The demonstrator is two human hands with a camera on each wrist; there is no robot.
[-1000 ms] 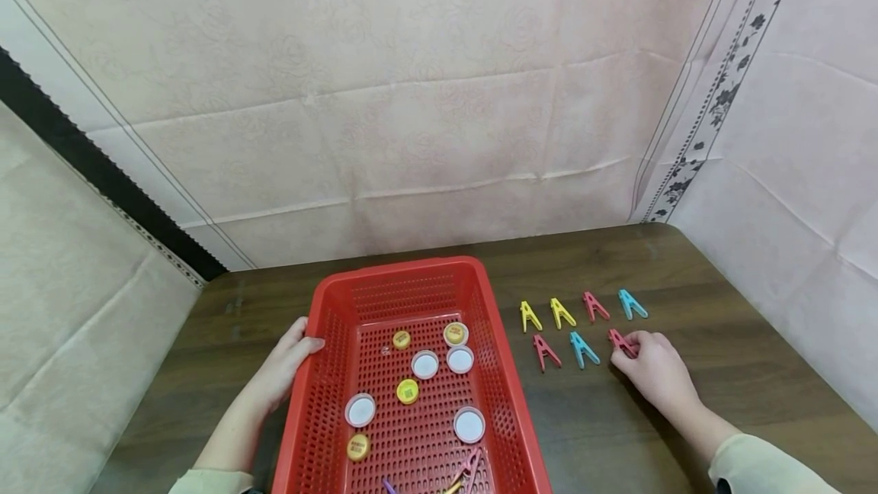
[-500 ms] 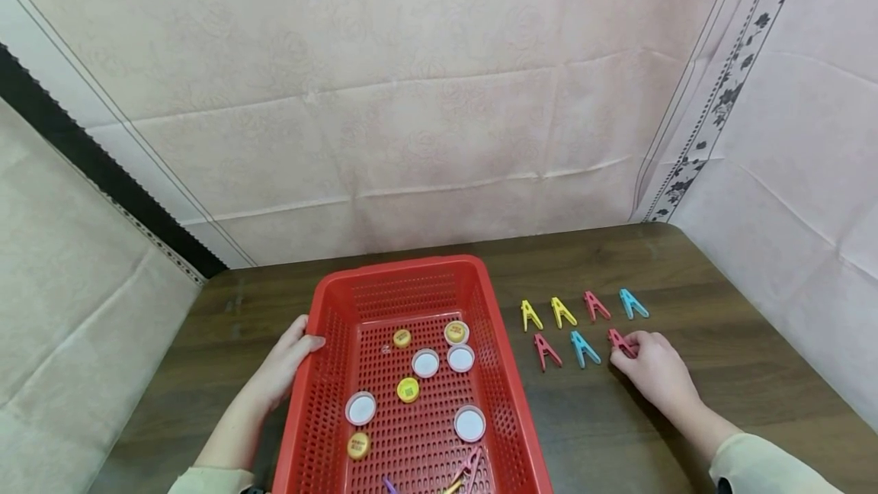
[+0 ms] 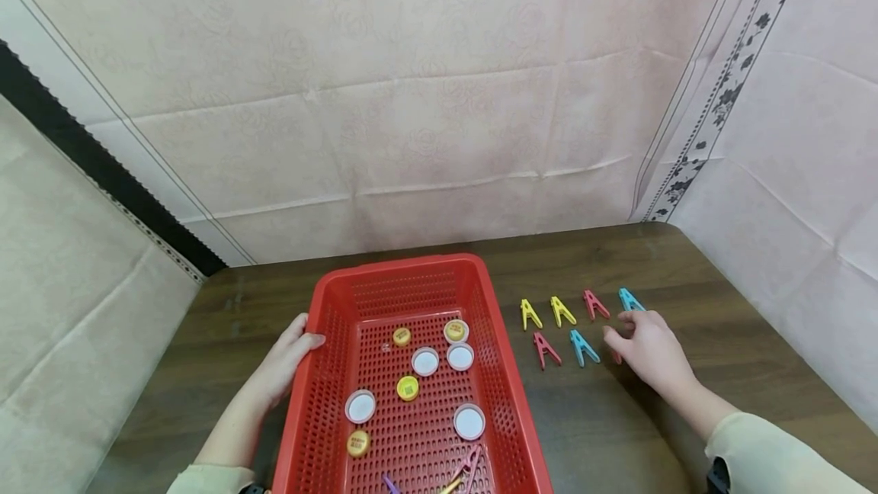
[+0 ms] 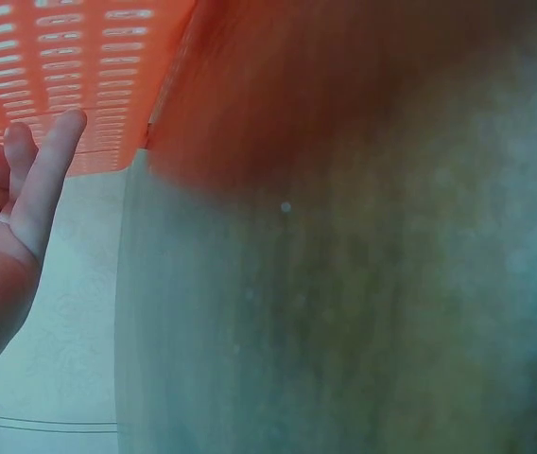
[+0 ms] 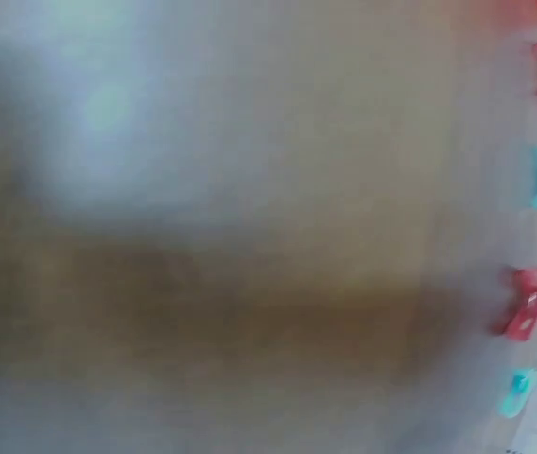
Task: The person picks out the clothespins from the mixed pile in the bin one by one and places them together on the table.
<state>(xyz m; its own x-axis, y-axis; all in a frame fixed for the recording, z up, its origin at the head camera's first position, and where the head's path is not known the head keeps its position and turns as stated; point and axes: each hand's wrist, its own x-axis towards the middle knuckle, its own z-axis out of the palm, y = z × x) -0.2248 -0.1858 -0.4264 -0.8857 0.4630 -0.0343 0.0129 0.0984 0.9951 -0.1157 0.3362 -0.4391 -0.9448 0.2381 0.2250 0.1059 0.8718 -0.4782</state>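
My left hand (image 3: 284, 360) grips the left rim of a red plastic basket (image 3: 511, 372), its thumb over the edge. In the left wrist view, the fingers (image 4: 51, 175) lie along the basket's outer wall (image 4: 60, 57). My right hand (image 3: 652, 349) is just above the table with thumb and forefinger apart, holding nothing. A red clothespin (image 5: 531, 303) lies by it, mostly hidden by the hand in the head view. Near its fingertips is a blue clothespin (image 3: 629, 299), partly covered. Another blue one (image 3: 583, 348), two yellow clothespins (image 3: 530, 314) and two red clothespins (image 3: 546, 349) lie in two rows.
Inside the basket are several white round caps (image 3: 424, 361) and yellow caps (image 3: 408, 388), plus a pink clothespin (image 3: 469, 465) and a purple piece (image 3: 390, 485). Cloth-covered walls (image 3: 439, 97) stand behind and beside the wooden table (image 3: 590, 418).
My right hand has let go of the red clothespin and spread its thumb and forefinger, lifting slightly. The left hand and basket have stayed in place.
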